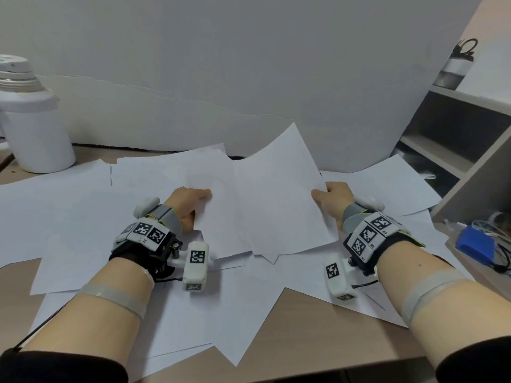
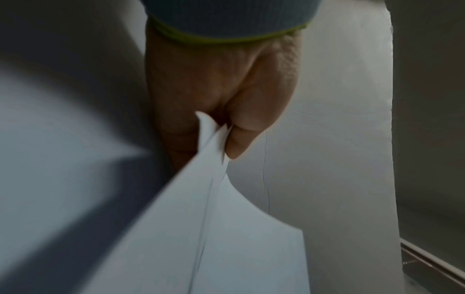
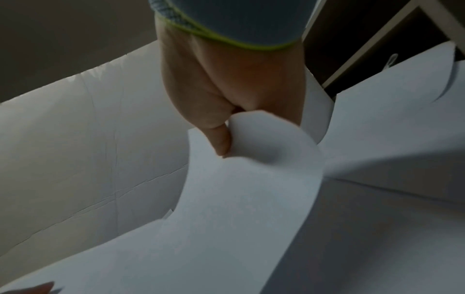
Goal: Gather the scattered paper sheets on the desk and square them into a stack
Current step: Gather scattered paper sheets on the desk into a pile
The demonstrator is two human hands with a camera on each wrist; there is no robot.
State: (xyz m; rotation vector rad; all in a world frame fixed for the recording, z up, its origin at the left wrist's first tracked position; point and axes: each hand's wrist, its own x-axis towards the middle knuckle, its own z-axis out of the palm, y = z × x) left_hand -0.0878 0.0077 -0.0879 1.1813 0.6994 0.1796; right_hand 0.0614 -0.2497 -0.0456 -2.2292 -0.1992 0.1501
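Observation:
Several white paper sheets (image 1: pixel 116 244) lie scattered and overlapping across the wooden desk (image 1: pixel 309 324). My left hand (image 1: pixel 193 201) pinches the left edge of a few sheets (image 1: pixel 218 217) at the centre; in the left wrist view the thumb and fingers (image 2: pixel 239 131) clamp their edges (image 2: pixel 214 199). My right hand (image 1: pixel 330 196) pinches the right edge of a lifted, tilted sheet (image 1: pixel 282 194). The right wrist view shows this sheet (image 3: pixel 239 189) curling round the thumb (image 3: pixel 221 139). The fingers under both sets of paper are hidden.
A white thermos jug (image 1: pixel 30 120) stands at the back left. A white board (image 1: pixel 249 78) leans behind the papers. A grey shelf unit (image 1: pixel 464 150) rises at the right, with a blue object (image 1: pixel 474 246) and cables in front of it.

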